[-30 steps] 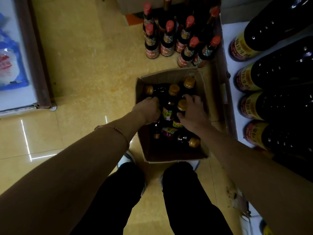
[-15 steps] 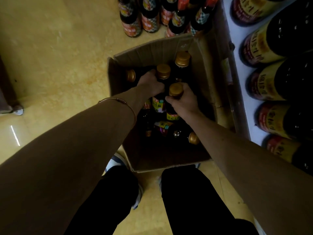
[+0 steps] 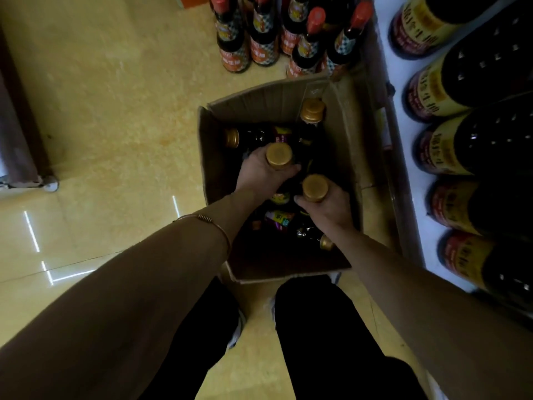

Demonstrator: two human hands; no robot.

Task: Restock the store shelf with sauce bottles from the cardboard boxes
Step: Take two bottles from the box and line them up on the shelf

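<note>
An open cardboard box [image 3: 259, 99] stands on the floor in front of my feet, holding several dark sauce bottles with gold caps. My left hand [image 3: 259, 174] grips the neck of one upright gold-capped bottle [image 3: 279, 156] over the box. My right hand [image 3: 326, 209] grips the neck of a second gold-capped bottle [image 3: 315, 187] just to the right. Another bottle [image 3: 312, 111] stands upright at the box's far right corner. Two more lie on their sides, one at the far left [image 3: 232, 138] and one near the bottom [image 3: 291, 223].
Red-capped sauce bottles [image 3: 261, 39] stand grouped on the yellow tiled floor beyond the box. The white store shelf [image 3: 409, 157] on the right carries a row of large dark bottles with yellow-red labels [image 3: 450, 145]. A cabinet base [image 3: 26, 157] stands at the left.
Both hands have closed on bottle necks and raised the two gold-capped bottles up out of the cluster in the box. The camera has shifted slightly.
</note>
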